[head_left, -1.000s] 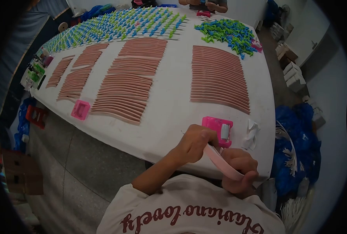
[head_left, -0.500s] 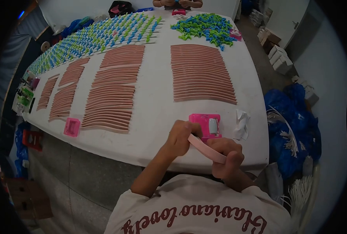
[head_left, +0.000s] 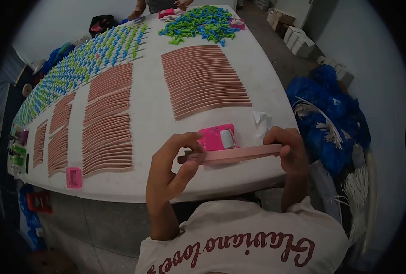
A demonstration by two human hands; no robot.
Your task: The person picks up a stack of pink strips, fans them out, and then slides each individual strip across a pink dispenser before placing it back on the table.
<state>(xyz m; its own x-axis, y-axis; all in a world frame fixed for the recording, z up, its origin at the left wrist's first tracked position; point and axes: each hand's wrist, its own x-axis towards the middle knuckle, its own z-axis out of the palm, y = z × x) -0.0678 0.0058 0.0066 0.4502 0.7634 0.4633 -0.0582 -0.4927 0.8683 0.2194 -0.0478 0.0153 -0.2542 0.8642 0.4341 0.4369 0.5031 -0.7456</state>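
our right fingers [head_left: 283,152] pinch the band [head_left: 239,152]; left fingers [head_left: 188,138] are spread round its end, so it might slip.

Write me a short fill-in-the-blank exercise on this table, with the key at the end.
The clips heaped on the table are blue and ______.
The right end of the held band is pinched by the ______ hand.
The box with a pale roll is ______.

Missing words: green; right; pink.
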